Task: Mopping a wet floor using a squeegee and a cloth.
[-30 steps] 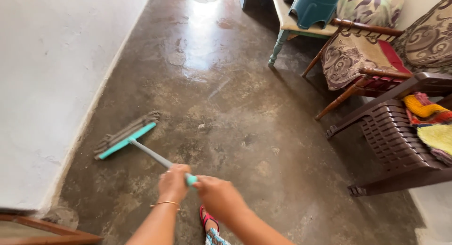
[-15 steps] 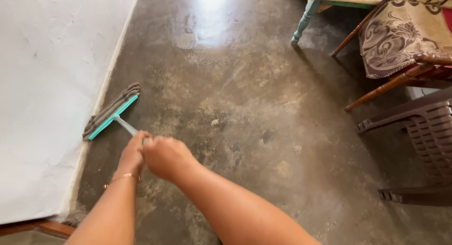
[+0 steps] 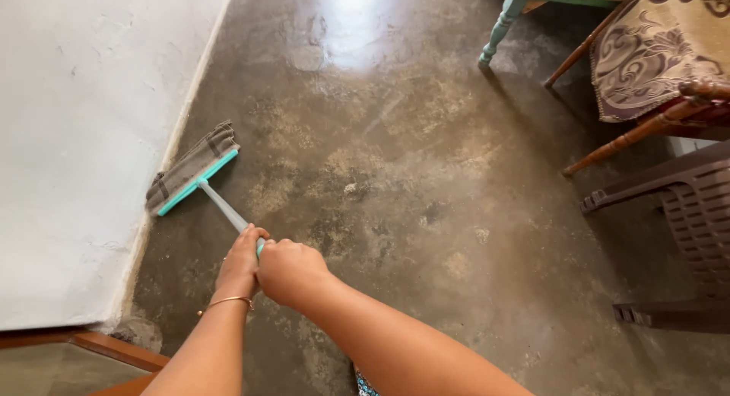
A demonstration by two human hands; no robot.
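Note:
A flat mop with a grey cloth pad and teal head (image 3: pixel 192 168) lies on the dark concrete floor (image 3: pixel 395 183), right against the base of the white wall (image 3: pixel 76 137). Its pale handle (image 3: pixel 224 206) slants back toward me. My left hand (image 3: pixel 241 262), with a thin gold bangle at the wrist, grips the handle's end. My right hand (image 3: pixel 290 271) is closed on the handle just behind it, touching the left. Both forearms reach in from the bottom edge.
A teal table leg (image 3: pixel 498 31) stands at the upper right. Beside it is a wooden chair with a patterned cushion (image 3: pixel 654 54), and a dark brown plastic chair (image 3: pixel 677 221) at the right edge. A wooden frame (image 3: pixel 99 350) shows at the bottom left.
The mop head went left from the open floor to the wall's base, then slid a little forward along it. My hands followed, and the view tilted down and left.

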